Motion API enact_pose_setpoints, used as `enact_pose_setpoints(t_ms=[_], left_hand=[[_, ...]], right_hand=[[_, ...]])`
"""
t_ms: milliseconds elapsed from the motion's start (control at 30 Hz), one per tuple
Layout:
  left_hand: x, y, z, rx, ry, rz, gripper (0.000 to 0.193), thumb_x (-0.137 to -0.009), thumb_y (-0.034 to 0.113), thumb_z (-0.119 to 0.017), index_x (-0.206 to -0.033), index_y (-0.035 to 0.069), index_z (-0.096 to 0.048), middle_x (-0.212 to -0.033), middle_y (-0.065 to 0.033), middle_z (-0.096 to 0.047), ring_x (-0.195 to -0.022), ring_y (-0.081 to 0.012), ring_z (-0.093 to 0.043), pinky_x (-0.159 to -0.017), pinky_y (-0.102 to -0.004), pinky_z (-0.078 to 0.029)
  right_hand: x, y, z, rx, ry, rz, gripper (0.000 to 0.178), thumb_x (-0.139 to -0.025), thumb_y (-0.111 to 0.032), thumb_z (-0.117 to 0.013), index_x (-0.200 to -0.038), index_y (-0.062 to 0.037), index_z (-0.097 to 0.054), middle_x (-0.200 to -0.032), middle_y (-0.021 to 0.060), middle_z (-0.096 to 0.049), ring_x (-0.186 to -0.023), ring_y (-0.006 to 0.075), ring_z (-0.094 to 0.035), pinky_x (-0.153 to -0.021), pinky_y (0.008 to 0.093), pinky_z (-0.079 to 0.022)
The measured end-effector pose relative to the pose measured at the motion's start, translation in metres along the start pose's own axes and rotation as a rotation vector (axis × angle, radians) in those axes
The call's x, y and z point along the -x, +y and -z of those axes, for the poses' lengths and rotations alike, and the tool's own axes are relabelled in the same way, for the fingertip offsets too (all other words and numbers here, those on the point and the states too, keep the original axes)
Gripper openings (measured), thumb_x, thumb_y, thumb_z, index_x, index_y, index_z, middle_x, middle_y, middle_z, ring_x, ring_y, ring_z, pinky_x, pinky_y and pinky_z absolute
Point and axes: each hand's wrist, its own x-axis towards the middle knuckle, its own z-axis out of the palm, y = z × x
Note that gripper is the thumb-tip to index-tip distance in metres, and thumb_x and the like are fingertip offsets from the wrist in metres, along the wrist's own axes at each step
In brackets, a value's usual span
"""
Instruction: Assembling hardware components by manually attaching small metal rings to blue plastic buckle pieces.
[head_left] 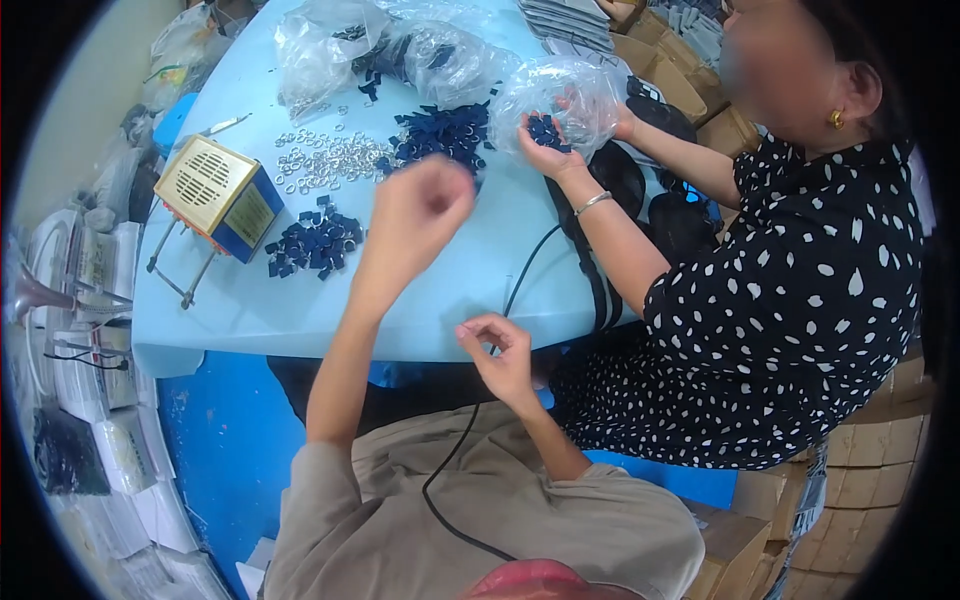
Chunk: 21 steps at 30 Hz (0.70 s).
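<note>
My left hand (425, 205), blurred by motion, is raised over the table with its fingers curled closed; what they hold, if anything, is hidden. At the near table edge my right hand (502, 358) has thumb and forefinger brought together in a pinch, and I cannot make out anything in it. Beyond my left hand lies a heap of dark blue fabric tabs (440, 130). Beside it is a spread of small silver metal rings (325, 158). A smaller pile of dark blue tabs (315, 245) lies left of my left forearm, some with metal showing.
A gold and blue box-shaped device (215, 195) on metal legs stands at the table's left. To the right, a co-worker's hand (550, 150) holds blue tabs by a clear plastic bag (560, 95). A black cable (450, 460) runs past my right hand. Cardboard boxes (860, 470) are stacked at right.
</note>
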Motion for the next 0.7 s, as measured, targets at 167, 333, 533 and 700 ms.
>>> enact_pose_setpoints(t_ms=[167, 333, 533, 700], left_hand=[[-0.056, 0.022, -0.032, -0.264, 0.168, -0.204, 0.016, -0.091, 0.004, -0.074, -0.104, -0.004, -0.070, -0.083, -0.0040, -0.069, -0.071, -0.0055, -0.060, -0.068, -0.0247, -0.053], [0.063, 0.007, 0.005, 0.277, -0.069, 0.094, 0.015, -0.087, 0.003, -0.080, -0.098, -0.004, -0.072, -0.086, -0.0056, -0.071, -0.072, -0.0074, -0.063, -0.065, -0.0243, -0.052], [0.224, -0.052, 0.036, 0.659, -0.094, 0.724, 0.011, -0.087, 0.002, -0.081, -0.087, 0.005, -0.070, -0.085, -0.0017, -0.071, -0.070, -0.0062, -0.062, -0.063, -0.0213, -0.048], [0.296, -0.073, 0.028, 0.839, -0.011, 0.918, 0.011, -0.090, 0.004, -0.080, -0.092, 0.007, -0.069, -0.083, 0.0022, -0.069, -0.073, -0.0042, -0.061, -0.064, -0.0203, -0.046]], right_hand=[[-0.004, -0.011, -0.006, -0.036, -0.107, -0.007, 0.007, -0.094, -0.005, -0.076, -0.095, 0.0012, -0.072, -0.088, 0.0027, -0.072, -0.079, 0.0071, -0.066, -0.075, 0.0244, -0.053], [-0.015, -0.016, 0.001, -0.004, -0.043, 0.005, 0.008, -0.093, -0.004, -0.076, -0.094, 0.0019, -0.072, -0.089, 0.0044, -0.074, -0.080, 0.0082, -0.066, -0.077, 0.0261, -0.054], [-0.071, -0.055, -0.005, 0.291, -0.125, 0.158, 0.008, -0.091, -0.004, -0.075, -0.097, 0.0015, -0.073, -0.091, 0.0094, -0.074, -0.084, 0.0174, -0.070, -0.079, 0.0300, -0.055], [-0.163, -0.051, -0.037, 0.877, -0.024, 0.542, 0.024, -0.090, -0.007, -0.071, -0.113, -0.0003, -0.070, -0.101, 0.0184, -0.064, -0.104, 0.0386, -0.061, -0.090, 0.0447, -0.051]])
